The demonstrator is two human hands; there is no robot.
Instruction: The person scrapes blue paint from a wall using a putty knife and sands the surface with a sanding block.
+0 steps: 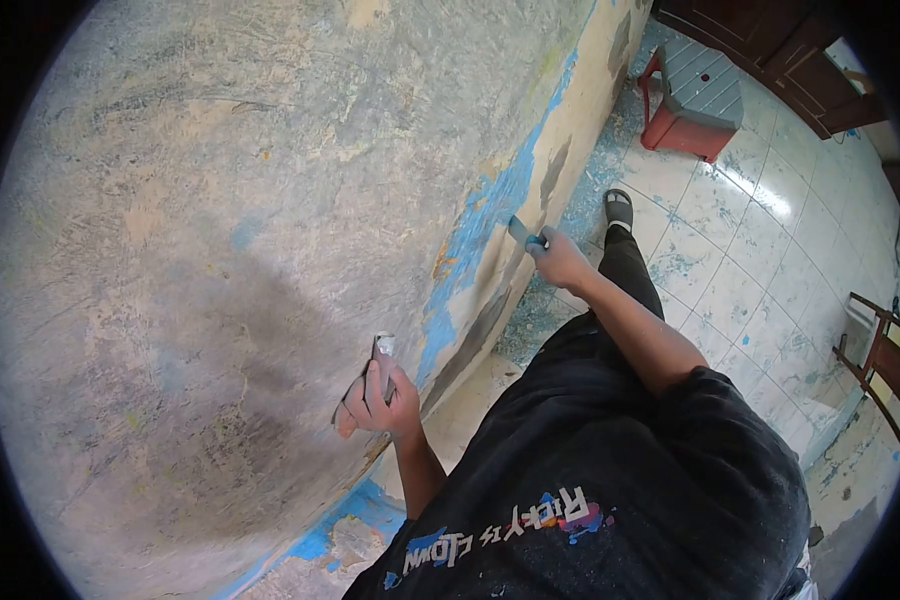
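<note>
My right hand (562, 262) is wrapped round the handle of a paint scraper (519, 232). Its blade meets the wall at the edge of a ragged strip of blue paint (505, 205). Lower and to the left, my left hand (382, 402) is closed round a grey, dusty object (383, 346) with a pale, metal-looking end and a flatter part below the fingers; its exact kind cannot be made out. This hand is close to the rough grey wall (220, 200), where paint is scraped off in patches.
A red stool with a grey top (705, 85) stands on the tiled floor (725, 255), among scattered paint flakes. Dark wooden furniture (770, 40) is at the top right. A brown wooden chair (880, 365) shows at the right edge. My sandaled foot (619, 208) is beside the wall base.
</note>
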